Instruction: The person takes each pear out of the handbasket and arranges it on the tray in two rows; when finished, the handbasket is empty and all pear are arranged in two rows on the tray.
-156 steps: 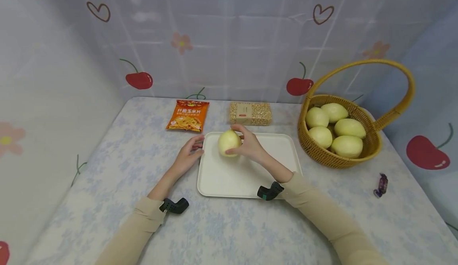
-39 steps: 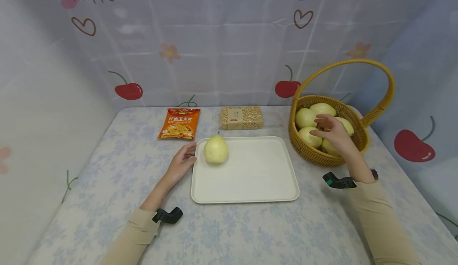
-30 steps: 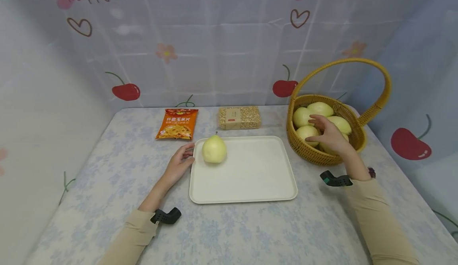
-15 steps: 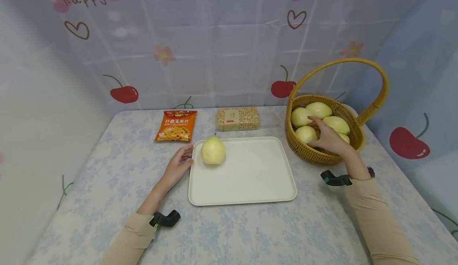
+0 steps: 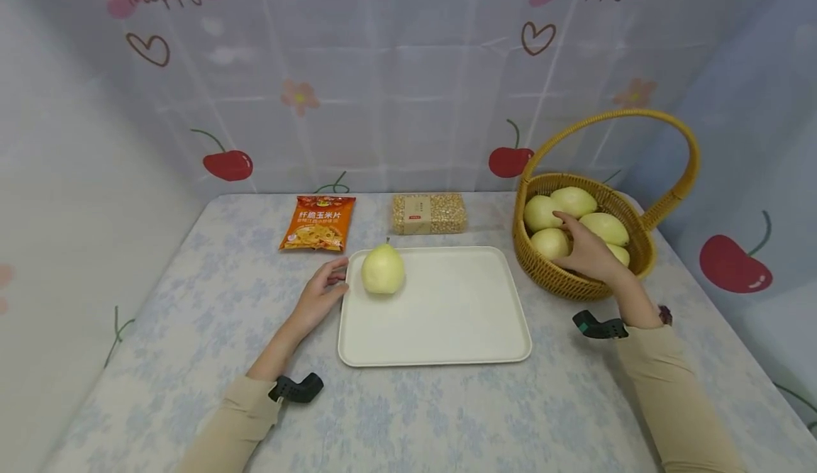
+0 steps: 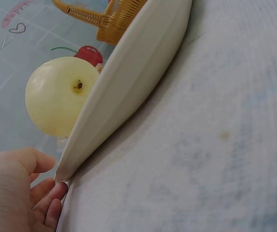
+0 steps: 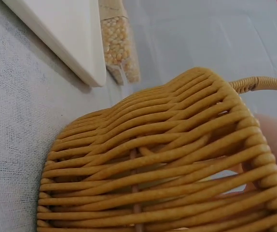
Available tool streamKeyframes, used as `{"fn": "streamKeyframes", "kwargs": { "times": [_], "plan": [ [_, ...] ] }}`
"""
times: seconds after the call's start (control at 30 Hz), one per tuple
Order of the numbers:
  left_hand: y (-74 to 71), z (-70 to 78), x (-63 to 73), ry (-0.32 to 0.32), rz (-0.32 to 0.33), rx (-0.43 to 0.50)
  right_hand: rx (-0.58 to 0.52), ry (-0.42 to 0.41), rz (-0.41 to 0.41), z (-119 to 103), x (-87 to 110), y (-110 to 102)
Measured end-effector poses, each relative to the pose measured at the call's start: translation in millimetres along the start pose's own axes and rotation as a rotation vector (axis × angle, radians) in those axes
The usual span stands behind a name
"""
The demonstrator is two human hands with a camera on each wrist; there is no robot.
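Observation:
In the head view my right hand [image 5: 590,252] reaches into a wicker basket [image 5: 562,285] of pale yellow-green pears. Its thumb and index finger lie on either side of the front-left pear [image 5: 550,243]; the other fingers are partly hidden. The right wrist view is mostly filled by the basket's woven side [image 7: 162,169]. At the left rim of a white tray [image 5: 440,324], my left hand [image 5: 316,297] rests with loosely bent fingers, its fingertips against the edge. One upright pear [image 5: 383,269] stands on the tray near that hand, stem up.
Behind the tray lie an orange snack bag [image 5: 318,223] and a clear pack of corn kernels [image 5: 440,214]. The basket's tall handle [image 5: 686,175] arches over the fruit. A dark wrapped candy [image 5: 665,315] shows partly beside the right wrist.
Earlier my right hand held the pear over the tray; the pear now stands at the tray's upper left. That hand moved right into the basket and lowered around another pear. The left hand stayed.

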State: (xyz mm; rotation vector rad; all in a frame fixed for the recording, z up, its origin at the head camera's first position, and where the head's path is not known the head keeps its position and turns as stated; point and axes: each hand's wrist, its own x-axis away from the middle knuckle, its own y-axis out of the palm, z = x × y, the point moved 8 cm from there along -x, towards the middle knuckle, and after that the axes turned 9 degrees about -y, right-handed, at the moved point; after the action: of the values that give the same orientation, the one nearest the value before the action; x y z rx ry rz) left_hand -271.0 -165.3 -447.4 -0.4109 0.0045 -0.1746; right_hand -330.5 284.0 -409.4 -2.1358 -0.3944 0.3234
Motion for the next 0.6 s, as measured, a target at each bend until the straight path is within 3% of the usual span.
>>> {"fn": "streamKeyframes", "kwargs": {
  "times": [0.6],
  "plan": [
    [-0.2,-1.1,-2.7,-0.003,0.01,-0.002,-0.223,-0.022,0.235,-1.3,7.9,-29.5]
  ]
}}
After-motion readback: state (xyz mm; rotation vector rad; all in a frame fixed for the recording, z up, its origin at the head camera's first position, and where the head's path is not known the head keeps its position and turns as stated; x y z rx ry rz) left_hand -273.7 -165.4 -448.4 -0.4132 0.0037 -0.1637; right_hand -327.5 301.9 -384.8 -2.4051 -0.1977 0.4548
